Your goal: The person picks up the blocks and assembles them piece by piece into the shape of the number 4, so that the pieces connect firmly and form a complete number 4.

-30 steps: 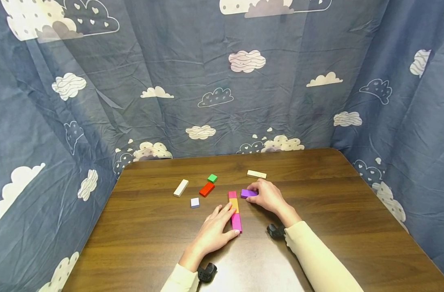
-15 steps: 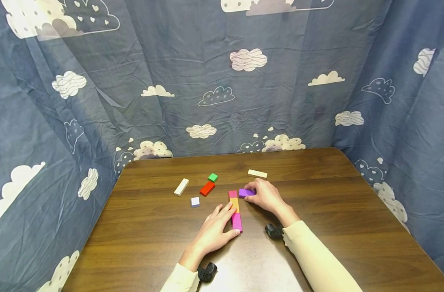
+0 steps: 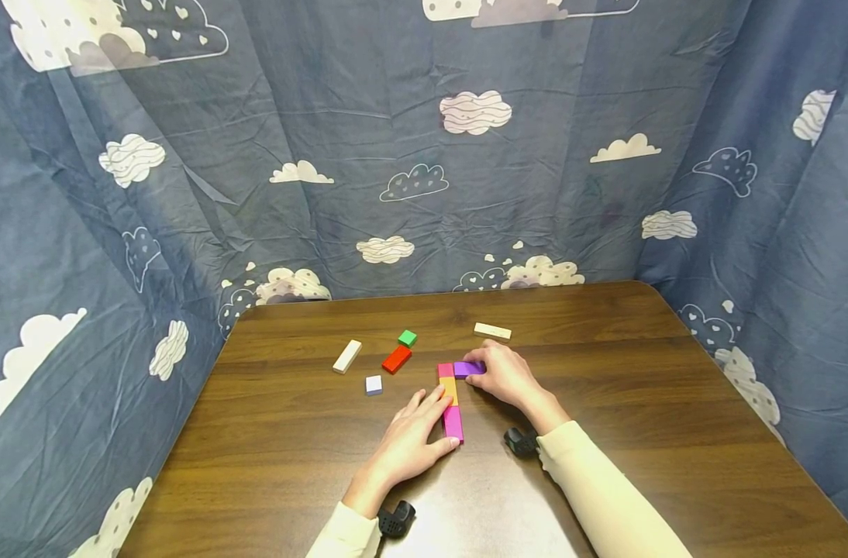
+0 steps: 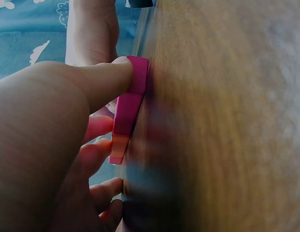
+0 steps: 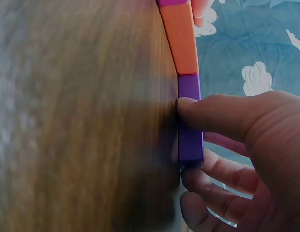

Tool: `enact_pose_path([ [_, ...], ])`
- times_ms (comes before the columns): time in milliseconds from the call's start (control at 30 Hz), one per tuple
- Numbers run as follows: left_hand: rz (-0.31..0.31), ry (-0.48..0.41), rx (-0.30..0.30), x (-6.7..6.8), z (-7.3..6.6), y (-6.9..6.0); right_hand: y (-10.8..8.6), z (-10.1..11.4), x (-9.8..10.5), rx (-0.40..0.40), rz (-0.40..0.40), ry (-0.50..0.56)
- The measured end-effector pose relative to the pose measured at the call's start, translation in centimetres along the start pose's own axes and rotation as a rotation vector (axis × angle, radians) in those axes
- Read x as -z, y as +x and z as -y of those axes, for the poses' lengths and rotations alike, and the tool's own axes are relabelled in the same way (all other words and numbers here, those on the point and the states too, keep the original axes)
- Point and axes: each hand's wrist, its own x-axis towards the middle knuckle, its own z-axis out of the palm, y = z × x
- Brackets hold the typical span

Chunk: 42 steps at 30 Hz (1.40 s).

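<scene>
A column of blocks runs toward the person: a small pink-red block (image 3: 446, 370) at the far end, an orange block (image 3: 449, 390) in the middle, a magenta block (image 3: 453, 425) nearest. The left hand (image 3: 410, 442) rests on this column, its thumb at the magenta block's near end and fingertips on the orange block. A purple block (image 3: 469, 370) lies crosswise, its left end against the pink-red block's right side. The right hand (image 3: 509, 377) pinches it; the right wrist view shows the thumb on one side of the purple block (image 5: 190, 140).
Left of the column lie a white bar (image 3: 347, 356), a red block (image 3: 397, 359), a green block (image 3: 407, 339) and a small pale block (image 3: 374, 385). A cream bar (image 3: 492, 332) is beyond the right hand. Cloud-patterned curtains (image 3: 340, 225) stand behind the wooden table (image 3: 270, 434).
The right hand has slid the purple block left, closing the gap to the pink-red block. The left hand stays in place on the column.
</scene>
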Motion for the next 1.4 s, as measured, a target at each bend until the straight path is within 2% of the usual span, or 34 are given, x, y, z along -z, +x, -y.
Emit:
enact_pose_path([
  [1400,0.004,-0.018,0.011,0.27,-0.37,-0.07,-0.19,0.08,-0.04,-0.007,-0.002,0.015],
])
